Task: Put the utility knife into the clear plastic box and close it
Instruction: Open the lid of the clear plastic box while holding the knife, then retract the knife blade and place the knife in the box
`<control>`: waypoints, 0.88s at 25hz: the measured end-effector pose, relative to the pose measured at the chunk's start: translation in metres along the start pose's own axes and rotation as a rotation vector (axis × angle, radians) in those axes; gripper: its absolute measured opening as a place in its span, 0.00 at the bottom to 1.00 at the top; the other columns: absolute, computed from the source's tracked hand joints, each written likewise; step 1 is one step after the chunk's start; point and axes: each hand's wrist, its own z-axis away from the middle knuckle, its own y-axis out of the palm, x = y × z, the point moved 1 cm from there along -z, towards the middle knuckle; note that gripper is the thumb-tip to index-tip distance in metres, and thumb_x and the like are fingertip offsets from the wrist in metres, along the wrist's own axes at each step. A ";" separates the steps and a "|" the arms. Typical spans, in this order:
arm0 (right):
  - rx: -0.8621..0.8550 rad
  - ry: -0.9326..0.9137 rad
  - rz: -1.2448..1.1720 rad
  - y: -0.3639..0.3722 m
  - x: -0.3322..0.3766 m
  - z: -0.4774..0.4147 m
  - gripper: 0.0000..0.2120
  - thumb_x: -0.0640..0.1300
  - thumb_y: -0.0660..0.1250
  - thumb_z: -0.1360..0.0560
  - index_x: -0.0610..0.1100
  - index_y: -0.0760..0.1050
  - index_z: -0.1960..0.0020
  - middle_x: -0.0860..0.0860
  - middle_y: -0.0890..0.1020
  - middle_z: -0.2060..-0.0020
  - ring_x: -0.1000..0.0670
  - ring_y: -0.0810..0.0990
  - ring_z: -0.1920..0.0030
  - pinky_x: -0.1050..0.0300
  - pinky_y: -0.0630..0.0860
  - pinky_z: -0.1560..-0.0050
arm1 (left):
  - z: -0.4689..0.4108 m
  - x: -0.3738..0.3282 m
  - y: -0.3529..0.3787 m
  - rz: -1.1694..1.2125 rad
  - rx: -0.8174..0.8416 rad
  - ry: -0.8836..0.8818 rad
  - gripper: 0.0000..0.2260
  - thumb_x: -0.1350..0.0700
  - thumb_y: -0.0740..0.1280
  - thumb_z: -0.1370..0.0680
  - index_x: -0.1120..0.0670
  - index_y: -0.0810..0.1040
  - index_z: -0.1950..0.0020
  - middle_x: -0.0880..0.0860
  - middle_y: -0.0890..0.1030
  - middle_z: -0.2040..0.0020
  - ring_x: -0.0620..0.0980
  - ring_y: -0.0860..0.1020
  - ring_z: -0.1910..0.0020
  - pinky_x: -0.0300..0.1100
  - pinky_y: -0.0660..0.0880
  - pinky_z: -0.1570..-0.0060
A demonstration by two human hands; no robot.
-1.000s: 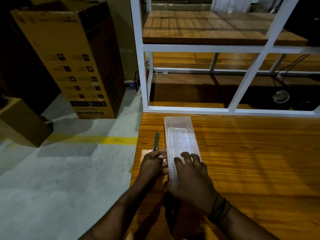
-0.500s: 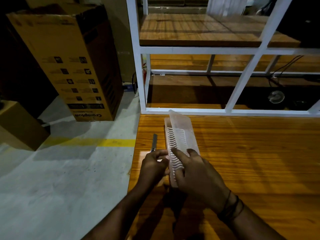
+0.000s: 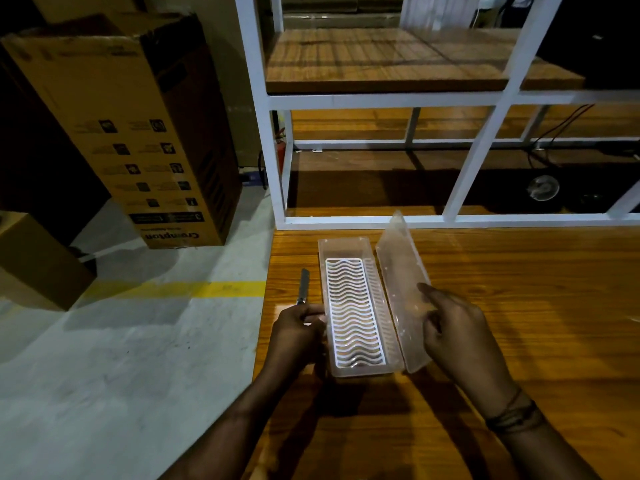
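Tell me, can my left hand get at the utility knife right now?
Probably yes. The utility knife lies on the table beside the clear plastic box, its near end right by the left hand, with nothing between them.

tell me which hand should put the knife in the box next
Left. The left hand is at the near end of the utility knife, beside the open clear plastic box, while the right hand holds the lid open.
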 end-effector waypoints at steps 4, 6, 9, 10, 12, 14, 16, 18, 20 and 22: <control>-0.005 0.204 -0.168 0.015 -0.040 0.001 0.25 0.31 0.65 0.26 0.43 0.74 0.30 0.43 0.83 0.39 0.42 0.84 0.44 0.49 0.82 0.48 | -0.002 -0.001 -0.002 0.005 0.015 -0.027 0.11 0.63 0.65 0.18 0.55 0.85 0.43 0.56 0.89 0.49 0.57 0.87 0.51 0.59 0.86 0.51; 0.005 0.249 -0.133 0.023 -0.056 0.005 0.26 0.31 0.65 0.25 0.44 0.73 0.29 0.42 0.82 0.38 0.41 0.83 0.42 0.49 0.82 0.48 | -0.002 -0.001 -0.003 0.010 0.021 -0.027 0.11 0.63 0.65 0.19 0.55 0.85 0.42 0.56 0.89 0.49 0.58 0.88 0.51 0.60 0.86 0.51; 0.034 0.268 -0.043 0.035 -0.069 0.013 0.25 0.32 0.66 0.25 0.43 0.74 0.30 0.39 0.78 0.36 0.39 0.78 0.38 0.49 0.78 0.42 | -0.001 -0.001 -0.003 0.015 0.025 -0.038 0.10 0.62 0.67 0.19 0.55 0.85 0.42 0.56 0.89 0.49 0.58 0.88 0.51 0.60 0.86 0.51; 0.051 0.267 -0.021 0.039 -0.072 0.015 0.24 0.32 0.66 0.25 0.43 0.74 0.30 0.38 0.78 0.36 0.39 0.78 0.38 0.49 0.78 0.43 | -0.001 -0.001 -0.003 0.013 0.025 -0.041 0.09 0.62 0.67 0.19 0.55 0.85 0.43 0.56 0.89 0.49 0.58 0.88 0.51 0.61 0.86 0.51; 0.079 0.268 0.017 0.045 -0.075 0.018 0.23 0.33 0.64 0.25 0.44 0.75 0.32 0.39 0.76 0.38 0.40 0.77 0.39 0.53 0.76 0.45 | 0.000 -0.002 -0.004 0.012 0.019 -0.046 0.08 0.61 0.68 0.19 0.55 0.85 0.43 0.56 0.89 0.49 0.58 0.88 0.51 0.61 0.85 0.51; 0.091 0.274 0.048 0.051 -0.076 0.021 0.21 0.34 0.63 0.25 0.46 0.76 0.34 0.39 0.74 0.38 0.40 0.76 0.40 0.55 0.75 0.47 | 0.001 -0.004 -0.004 0.007 0.013 -0.048 0.08 0.61 0.68 0.19 0.55 0.85 0.42 0.55 0.89 0.49 0.57 0.88 0.51 0.60 0.86 0.51; 0.073 0.284 0.090 0.055 -0.075 0.025 0.19 0.36 0.63 0.25 0.46 0.77 0.35 0.39 0.74 0.39 0.38 0.75 0.40 0.51 0.77 0.46 | 0.003 -0.005 -0.004 0.009 0.012 -0.049 0.08 0.61 0.68 0.19 0.55 0.85 0.42 0.55 0.89 0.49 0.57 0.88 0.52 0.58 0.86 0.52; 0.055 0.294 0.162 0.057 -0.073 0.026 0.17 0.39 0.64 0.25 0.48 0.77 0.38 0.40 0.74 0.39 0.38 0.72 0.40 0.47 0.77 0.45 | 0.003 -0.006 -0.005 0.017 0.016 -0.048 0.09 0.62 0.68 0.19 0.56 0.85 0.42 0.55 0.88 0.49 0.57 0.88 0.52 0.57 0.86 0.52; 0.048 0.296 0.208 0.057 -0.073 0.026 0.16 0.40 0.64 0.26 0.49 0.77 0.39 0.42 0.74 0.40 0.40 0.70 0.41 0.47 0.76 0.47 | 0.004 -0.007 -0.005 0.019 0.019 -0.045 0.09 0.62 0.68 0.19 0.56 0.85 0.41 0.55 0.88 0.49 0.56 0.87 0.51 0.55 0.86 0.53; 0.050 0.287 0.230 0.057 -0.074 0.025 0.16 0.40 0.65 0.26 0.49 0.77 0.40 0.43 0.74 0.42 0.40 0.71 0.42 0.49 0.76 0.48 | 0.003 -0.007 -0.006 0.039 0.018 -0.048 0.09 0.62 0.69 0.19 0.57 0.85 0.42 0.56 0.88 0.49 0.56 0.87 0.52 0.51 0.86 0.56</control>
